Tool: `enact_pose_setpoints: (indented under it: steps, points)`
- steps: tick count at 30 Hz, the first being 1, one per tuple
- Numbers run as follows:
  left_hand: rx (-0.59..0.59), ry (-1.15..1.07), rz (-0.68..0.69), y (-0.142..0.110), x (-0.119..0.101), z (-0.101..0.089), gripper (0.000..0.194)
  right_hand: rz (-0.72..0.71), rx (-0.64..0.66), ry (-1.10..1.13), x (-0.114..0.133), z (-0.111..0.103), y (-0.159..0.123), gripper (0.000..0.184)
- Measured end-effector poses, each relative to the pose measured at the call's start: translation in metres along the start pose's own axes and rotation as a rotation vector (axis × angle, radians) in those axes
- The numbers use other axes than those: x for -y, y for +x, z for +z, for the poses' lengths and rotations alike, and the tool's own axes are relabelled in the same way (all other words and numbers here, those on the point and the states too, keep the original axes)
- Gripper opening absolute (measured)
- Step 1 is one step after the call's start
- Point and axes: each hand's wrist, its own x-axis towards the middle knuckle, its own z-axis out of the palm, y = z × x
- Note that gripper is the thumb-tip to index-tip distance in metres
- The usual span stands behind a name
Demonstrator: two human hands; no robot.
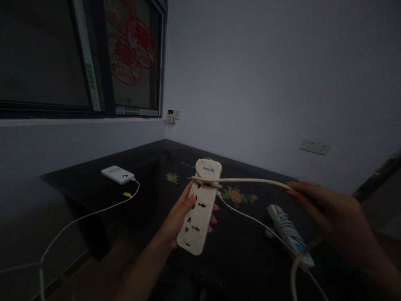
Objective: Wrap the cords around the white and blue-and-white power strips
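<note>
A white power strip [202, 209] with a PHILIPS label stands tilted above the dark table, its sockets facing me. My left hand [181, 211] is closed around its lower half, thumb on the front edge and fingertips showing at the right side. The strip's thick white cord [250, 180] crosses its face below the label and runs right, fairly straight. In my right hand [335, 213] that cord is pinched between thumb and fingers, and a loop of it hangs below. A thinner white cable [244, 214] passes behind the strip toward the lower right.
On the dark, flower-patterned table [150, 159] lie a white power bank [117, 174] with a cable plugged in, at left, and a second power strip [290, 234] wrapped in its cord, at right. Wall sockets [315, 147] and a window [131, 54] are behind.
</note>
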Motion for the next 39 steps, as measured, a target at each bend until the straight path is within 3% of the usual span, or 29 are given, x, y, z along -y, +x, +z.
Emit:
enact_pose_setpoints:
  steps: [7,16,21,26,30,34,39]
  points:
    - [-0.019,-0.201,-0.105,-0.002,0.005,-0.007,0.055,-0.111,0.066,0.086,-0.001,0.022,-0.018,0.026]
    - [0.249,-0.409,-0.208,-0.007,0.006,-0.009,0.036,-0.09,0.07,0.114,-0.002,0.052,-0.036,0.028]
    - [0.278,-0.371,-0.172,-0.009,0.005,-0.008,0.032,-0.08,0.082,0.103,-0.002,0.059,-0.042,0.027]
    - [0.253,-0.345,-0.185,-0.009,0.008,-0.009,0.034,-0.098,0.006,0.082,-0.004,0.053,-0.041,0.026]
    - [0.176,-0.273,-0.155,-0.01,0.012,-0.009,0.046,-0.118,-0.07,-0.003,-0.007,0.043,-0.04,0.027]
    - [0.102,-0.252,-0.117,-0.011,0.015,-0.005,0.055,-0.141,-0.069,-0.028,-0.008,0.04,-0.043,0.025]
    - [0.047,-0.249,-0.059,-0.011,0.015,0.001,0.053,-0.2,-0.07,-0.064,-0.01,0.047,-0.052,0.026]
